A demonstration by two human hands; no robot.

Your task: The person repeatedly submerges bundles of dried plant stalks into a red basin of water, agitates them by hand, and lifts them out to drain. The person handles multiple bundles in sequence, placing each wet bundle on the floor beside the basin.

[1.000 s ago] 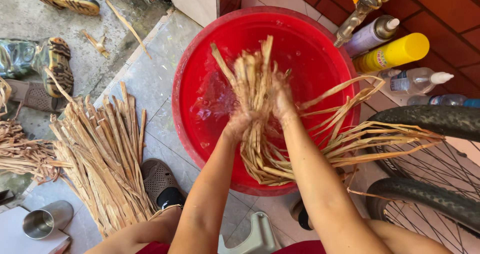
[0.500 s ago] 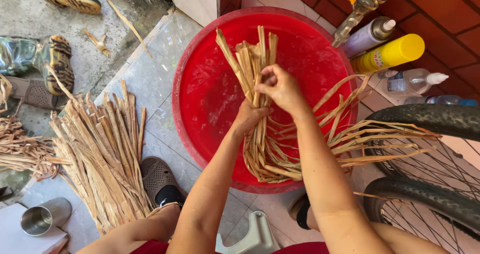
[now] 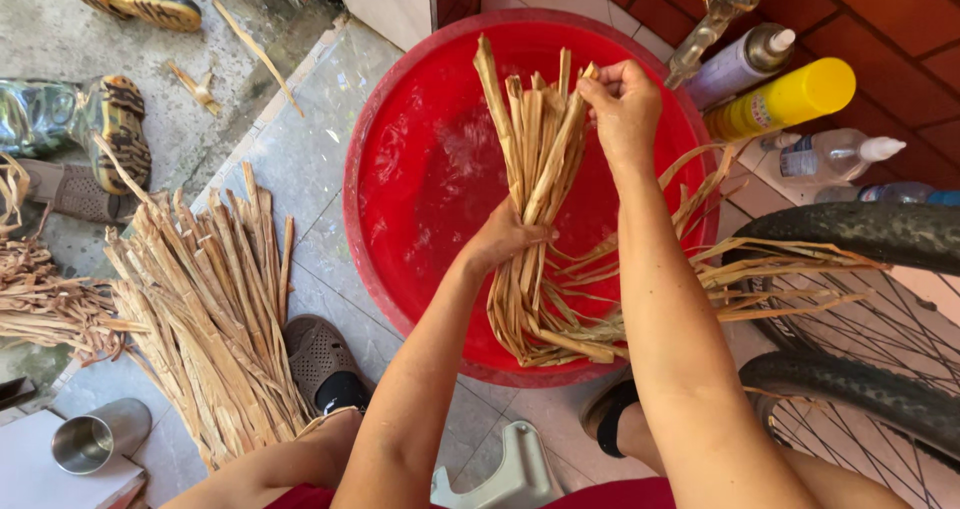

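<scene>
Both hands grip one bundle of straw strips [image 3: 535, 184] over the red tub: the right hand [image 3: 622, 104] is closed on the upper ends of a few strips near the far rim, and the left hand [image 3: 505, 239] is wrapped around the middle of the bundle, fingers shut on it. The bundle's lower ends rest against the near wall of the tub, and loose strips fan out over its right rim toward the bicycle tyres.

Largest is the red tub [image 3: 410, 199], round, standing on the tiled floor, wet inside. To its right run two bicycle tyres [image 3: 860, 234] with spokes. Left of the tub a pile of dry strips [image 3: 205, 309] lies on the floor, touching a brown sandal [image 3: 320, 359]. Beyond the tub's far right rim lie a yellow bottle [image 3: 785, 99], a grey spray can [image 3: 735, 64] and a clear bottle [image 3: 830, 157]. A metal cup [image 3: 95, 437] lies at the lower left.
</scene>
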